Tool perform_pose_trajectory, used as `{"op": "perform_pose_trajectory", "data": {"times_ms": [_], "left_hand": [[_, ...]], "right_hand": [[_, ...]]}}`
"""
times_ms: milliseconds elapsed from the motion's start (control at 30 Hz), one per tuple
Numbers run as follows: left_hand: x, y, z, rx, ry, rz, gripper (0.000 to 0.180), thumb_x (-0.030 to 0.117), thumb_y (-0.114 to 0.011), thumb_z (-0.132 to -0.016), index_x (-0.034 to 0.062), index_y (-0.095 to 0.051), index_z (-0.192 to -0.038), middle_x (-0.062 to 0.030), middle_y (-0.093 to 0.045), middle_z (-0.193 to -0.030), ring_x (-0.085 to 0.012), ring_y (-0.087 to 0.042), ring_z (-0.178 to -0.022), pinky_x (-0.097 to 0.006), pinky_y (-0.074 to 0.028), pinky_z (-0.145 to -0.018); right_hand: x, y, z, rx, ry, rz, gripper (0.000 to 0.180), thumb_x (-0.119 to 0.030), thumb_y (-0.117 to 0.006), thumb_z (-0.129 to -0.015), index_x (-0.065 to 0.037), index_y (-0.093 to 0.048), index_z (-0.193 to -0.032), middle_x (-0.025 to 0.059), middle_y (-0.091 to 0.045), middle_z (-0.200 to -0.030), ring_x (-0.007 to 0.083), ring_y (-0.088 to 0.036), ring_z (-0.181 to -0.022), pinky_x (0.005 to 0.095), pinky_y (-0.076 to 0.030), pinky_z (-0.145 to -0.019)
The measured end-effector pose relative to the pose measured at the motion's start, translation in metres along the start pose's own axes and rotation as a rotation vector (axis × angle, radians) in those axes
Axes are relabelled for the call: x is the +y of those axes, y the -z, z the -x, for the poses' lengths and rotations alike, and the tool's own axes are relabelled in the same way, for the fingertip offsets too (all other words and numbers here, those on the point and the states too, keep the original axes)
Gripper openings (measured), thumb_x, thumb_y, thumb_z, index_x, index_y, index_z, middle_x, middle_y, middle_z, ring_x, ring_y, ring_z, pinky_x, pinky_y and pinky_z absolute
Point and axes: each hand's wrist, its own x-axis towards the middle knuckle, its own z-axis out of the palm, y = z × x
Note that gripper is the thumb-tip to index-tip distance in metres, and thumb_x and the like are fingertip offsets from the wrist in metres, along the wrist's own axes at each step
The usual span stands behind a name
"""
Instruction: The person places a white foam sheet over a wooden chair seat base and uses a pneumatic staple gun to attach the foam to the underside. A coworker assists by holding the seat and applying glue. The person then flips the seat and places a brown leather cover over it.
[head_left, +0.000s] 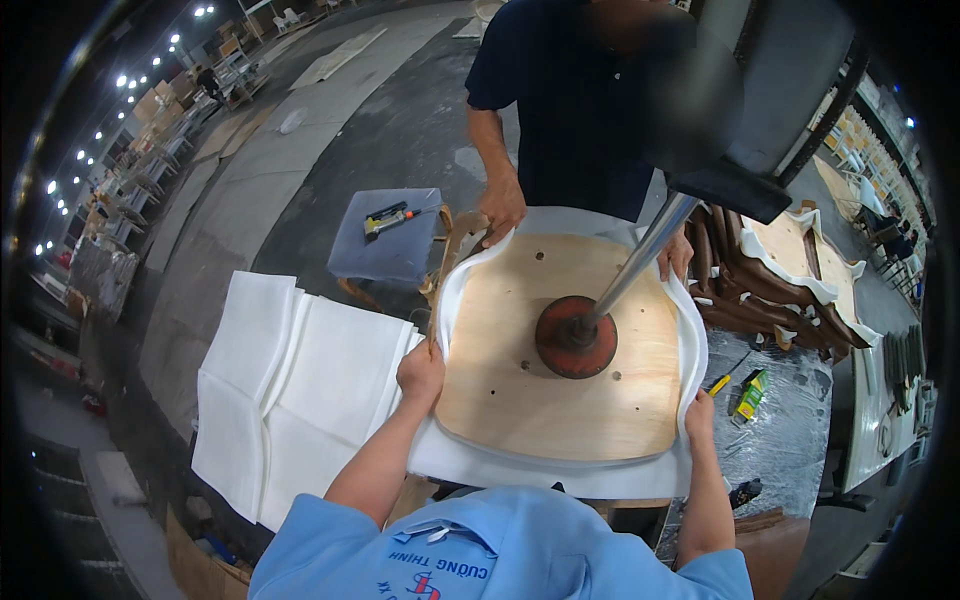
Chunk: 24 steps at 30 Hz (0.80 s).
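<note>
We stood over the worktop (790, 440), where a plywood seat board (560, 350) lay flat on white fabric (520, 465), its longer axis running from our side toward the co-worker opposite, the narrower end pointing at that person. A round red press foot (575, 337) on a slanted metal rod (640, 255) bore on its middle. A stack of white fabric sheets (290, 390) lay to our left. Our left hand (420, 372) pinched the fabric edge at the board's left rim, fingers curled tight. Our right hand (699, 412) gripped the turned-up fabric at the right rim likewise. The co-worker's hand (502, 205) pressed the far corner.
</note>
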Motion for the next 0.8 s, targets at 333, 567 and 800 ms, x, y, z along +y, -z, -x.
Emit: {"op": "perform_pose_trajectory", "data": {"times_ms": [333, 567, 800], "left_hand": [[-0.033, 0.000, -0.036, -0.307, 0.043, 0.645, 0.038, 0.033, -0.069, -0.112, -0.0029, -0.081, -0.109, 0.0023, -0.072, -0.088, -0.0080, -0.060, -0.077, -0.030, -0.053, -0.071], [-0.030, 0.001, -0.025, -0.288, 0.023, 0.707, 0.033, 0.027, -0.070, -0.111, -0.0002, -0.078, -0.094, 0.0029, -0.066, -0.081, -0.0068, -0.054, -0.071, -0.029, -0.047, -0.064], [-0.025, -0.015, -0.021, -0.305, 0.028, 0.748, 0.040, 0.030, -0.072, -0.109, 0.0006, -0.072, -0.083, 0.0045, -0.060, -0.075, -0.0064, -0.050, -0.071, -0.031, -0.044, -0.062]], "right_hand": [[0.012, 0.013, -0.009, -0.043, -0.008, -0.082, 0.039, -0.032, -0.063, -0.114, 0.002, -0.079, -0.102, -0.0024, -0.074, -0.088, 0.0056, -0.063, -0.078, 0.0274, -0.051, -0.071], [-0.016, -0.002, 0.001, 0.055, -0.131, 0.046, 0.049, -0.045, -0.069, -0.108, 0.000, -0.078, -0.091, -0.0005, -0.067, -0.074, 0.0106, -0.058, -0.073, 0.0354, -0.049, -0.069], [-0.001, 0.008, 0.002, 0.088, -0.082, 0.082, 0.047, -0.042, -0.066, -0.112, -0.003, -0.076, -0.087, -0.0068, -0.062, -0.077, 0.0060, -0.051, -0.072, 0.0298, -0.042, -0.064]]}}
